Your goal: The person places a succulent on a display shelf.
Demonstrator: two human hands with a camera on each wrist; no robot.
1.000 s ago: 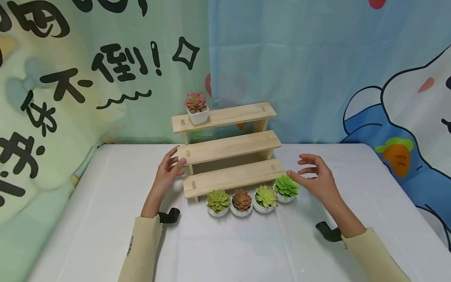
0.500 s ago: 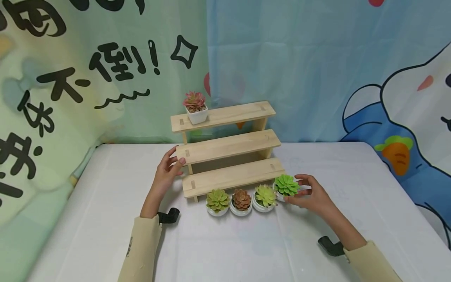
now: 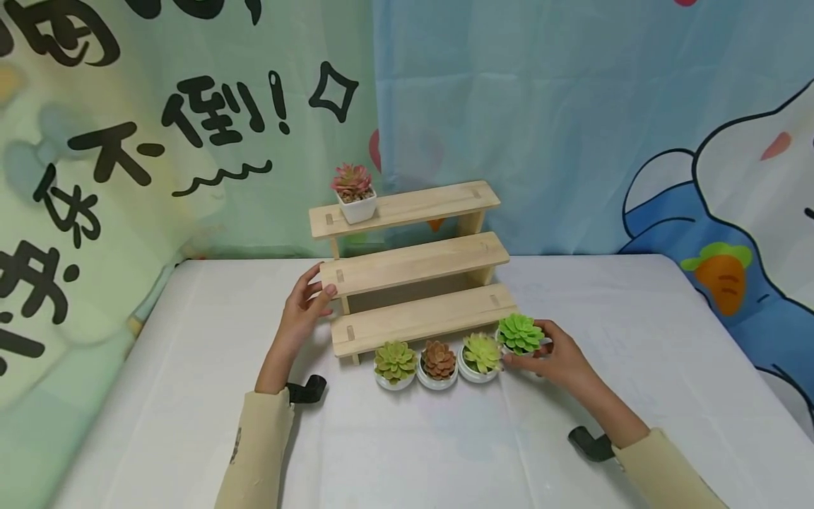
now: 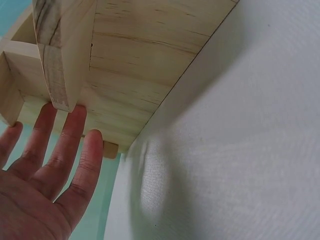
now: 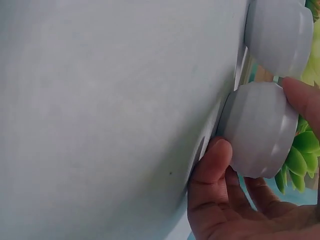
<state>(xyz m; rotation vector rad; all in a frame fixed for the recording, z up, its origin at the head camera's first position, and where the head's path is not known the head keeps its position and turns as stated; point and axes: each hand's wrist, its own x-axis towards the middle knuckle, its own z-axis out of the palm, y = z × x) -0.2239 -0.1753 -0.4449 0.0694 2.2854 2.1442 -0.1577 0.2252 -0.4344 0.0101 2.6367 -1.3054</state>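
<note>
In the head view my left hand (image 3: pixel 302 311) holds the left end of the three-tier wooden shelf (image 3: pixel 420 263), thumb at the middle board's front corner. The left wrist view shows the extended fingers (image 4: pixel 75 150) against the wood; the thumb is outside that view. My right hand (image 3: pixel 559 357) grips a bright green potted succulent (image 3: pixel 519 332) by the shelf's right front corner. In the right wrist view, thumb and fingers are on either side of its white pot (image 5: pixel 260 130). Whether its base is off the table cannot be told.
In front of the shelf stand a yellow-green succulent (image 3: pixel 481 352), a brown one (image 3: pixel 438 359) and another green one (image 3: pixel 395 361), all in white pots. A pink succulent (image 3: pixel 353 185) sits on the top board's left end. Printed cloth (image 3: pixel 559 127) hangs behind the white table (image 3: pixel 432 452).
My right hand has come down from above the bright green succulent's right side and taken hold of its pot. My left hand has stayed on the shelf.
</note>
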